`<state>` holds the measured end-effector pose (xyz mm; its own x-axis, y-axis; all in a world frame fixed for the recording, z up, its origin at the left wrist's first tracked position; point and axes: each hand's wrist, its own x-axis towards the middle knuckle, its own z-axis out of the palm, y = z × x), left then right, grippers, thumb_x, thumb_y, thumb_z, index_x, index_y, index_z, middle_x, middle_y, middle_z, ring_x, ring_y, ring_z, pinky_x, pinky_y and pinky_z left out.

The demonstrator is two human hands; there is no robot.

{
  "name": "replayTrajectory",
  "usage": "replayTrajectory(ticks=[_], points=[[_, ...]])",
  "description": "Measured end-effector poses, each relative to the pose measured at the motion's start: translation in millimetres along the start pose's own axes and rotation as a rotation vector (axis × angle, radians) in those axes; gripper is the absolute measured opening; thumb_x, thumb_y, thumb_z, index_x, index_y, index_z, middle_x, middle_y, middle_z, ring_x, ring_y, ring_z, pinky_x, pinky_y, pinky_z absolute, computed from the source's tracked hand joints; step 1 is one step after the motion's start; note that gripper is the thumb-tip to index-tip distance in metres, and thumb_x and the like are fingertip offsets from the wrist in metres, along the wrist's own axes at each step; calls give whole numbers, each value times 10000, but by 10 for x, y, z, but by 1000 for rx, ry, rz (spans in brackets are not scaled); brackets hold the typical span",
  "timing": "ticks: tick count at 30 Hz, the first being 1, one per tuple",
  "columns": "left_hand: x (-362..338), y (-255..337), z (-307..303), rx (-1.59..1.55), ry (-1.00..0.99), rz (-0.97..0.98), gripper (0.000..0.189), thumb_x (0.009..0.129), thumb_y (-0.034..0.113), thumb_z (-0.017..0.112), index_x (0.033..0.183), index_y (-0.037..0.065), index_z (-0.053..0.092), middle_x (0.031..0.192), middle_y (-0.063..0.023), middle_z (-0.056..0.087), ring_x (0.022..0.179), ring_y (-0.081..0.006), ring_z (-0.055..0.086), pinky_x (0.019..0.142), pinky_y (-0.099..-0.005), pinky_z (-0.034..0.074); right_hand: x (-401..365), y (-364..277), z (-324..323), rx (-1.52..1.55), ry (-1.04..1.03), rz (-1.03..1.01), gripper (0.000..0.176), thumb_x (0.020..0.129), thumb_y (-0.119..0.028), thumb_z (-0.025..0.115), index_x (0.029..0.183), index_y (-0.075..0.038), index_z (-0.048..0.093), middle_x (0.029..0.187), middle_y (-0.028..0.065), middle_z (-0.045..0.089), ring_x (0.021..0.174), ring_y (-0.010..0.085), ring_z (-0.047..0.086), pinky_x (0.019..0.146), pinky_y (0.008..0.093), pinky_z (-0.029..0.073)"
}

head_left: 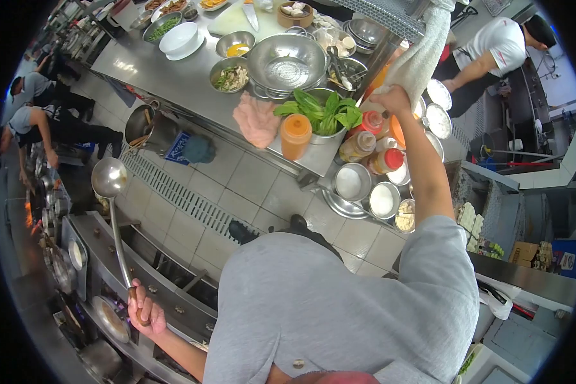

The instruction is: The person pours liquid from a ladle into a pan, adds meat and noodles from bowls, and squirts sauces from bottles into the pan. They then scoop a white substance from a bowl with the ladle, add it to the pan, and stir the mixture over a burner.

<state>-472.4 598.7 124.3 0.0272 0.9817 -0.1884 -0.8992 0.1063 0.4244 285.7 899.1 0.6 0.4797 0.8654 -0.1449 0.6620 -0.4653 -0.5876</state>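
Note:
On the left side, my left hand (146,312) is closed around the wooden handle of a long metal ladle (111,179). The ladle's bowl points up and away over the tiled floor. My right arm reaches out to the upper right, and my right hand (392,102) is closed on a white towel (422,57) hanging by the counter's corner post. Below that hand stand red-capped sauce bottles (385,161) and bowls of white seasoning (383,200). A pot of green leaves (325,114) and an orange bottle (296,136) are to its left.
The steel counter (131,61) holds a large colander (287,62), a pink cloth (257,120), food bowls and a knife (250,15). Stoves with pans (111,318) line the left. Several co-workers stand at upper left, and one person (493,51) at upper right. A floor drain (179,195) crosses the tiles.

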Motion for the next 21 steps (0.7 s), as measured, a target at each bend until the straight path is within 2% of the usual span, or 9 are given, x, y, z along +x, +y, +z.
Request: replayTrajectory(ticks=[2, 4, 6, 9, 12, 13, 16, 17, 21], points=[[20, 2, -6, 2, 4, -1, 387, 994, 61, 459, 1314, -74, 289, 853, -83, 463, 505, -77, 482, 346, -218, 343, -72, 6, 43, 11, -87, 12, 635, 565, -335, 875, 1002, 86, 688, 958, 254, 708, 891, 331, 715, 778, 396, 554], [39, 17, -37, 2, 2, 0, 384, 996, 62, 454, 1314, -75, 288, 854, -82, 460, 505, -76, 482, 346, -217, 337, -71, 211, 127, 48, -67, -76, 685, 609, -467, 853, 976, 90, 699, 945, 251, 711, 874, 330, 715, 793, 403, 542], [57, 9, -38, -7, 7, -1, 378, 1000, 62, 446, 1313, -75, 286, 854, -80, 457, 506, -76, 483, 352, -220, 340, -365, 47, 64, 104, -26, 22, 757, 639, -555, 824, 998, 100, 697, 950, 253, 711, 886, 328, 715, 815, 407, 538], [95, 5, -92, -22, -10, -8, 372, 1005, 65, 434, 1315, -79, 286, 855, -79, 453, 506, -79, 484, 363, -225, 349, -838, -272, -195, -157, -64, 236, 821, 651, -673, 774, 993, 70, 708, 978, 238, 715, 923, 331, 710, 847, 417, 534], [155, 4, -131, -43, -44, -29, 373, 1009, 68, 428, 1319, -86, 290, 859, -80, 453, 510, -84, 490, 371, -229, 358, -1131, -384, -120, -491, -63, 1, 793, 627, -700, 774, 969, 14, 724, 982, 203, 724, 946, 347, 700, 847, 417, 541], [178, 2, -138, -51, -56, -38, 375, 1010, 70, 427, 1321, -88, 291, 861, -80, 453, 513, -86, 493, 374, -230, 361, -1157, -360, -52, -475, 18, -25, 722, 606, -687, 797, 935, -47, 738, 962, 161, 732, 941, 336, 702, 830, 414, 550], [229, 25, -172, -53, -39, -47, 381, 1013, 79, 427, 1325, -95, 295, 866, -82, 456, 522, -91, 501, 371, -229, 359, -1068, -307, 19, -528, 47, -223, 671, 588, -655, 824, 950, -95, 751, 949, 136, 736, 947, 309, 707, 816, 411, 551], [235, 30, -179, -51, -47, -51, 381, 1014, 81, 427, 1325, -95, 294, 867, -82, 457, 524, -91, 502, 370, -229, 360, -1069, -371, -12, -538, 16, -196, 639, 562, -631, 848, 943, -125, 759, 945, 123, 741, 925, 290, 713, 820, 413, 548], [210, 9, -195, -52, -68, -45, 381, 1015, 84, 426, 1324, -96, 294, 871, -84, 460, 524, -91, 500, 368, -230, 362, -1032, -494, -65, -537, -124, -77, 615, 545, -605, 854, 921, -128, 763, 935, 122, 744, 892, 289, 716, 797, 403, 555]])
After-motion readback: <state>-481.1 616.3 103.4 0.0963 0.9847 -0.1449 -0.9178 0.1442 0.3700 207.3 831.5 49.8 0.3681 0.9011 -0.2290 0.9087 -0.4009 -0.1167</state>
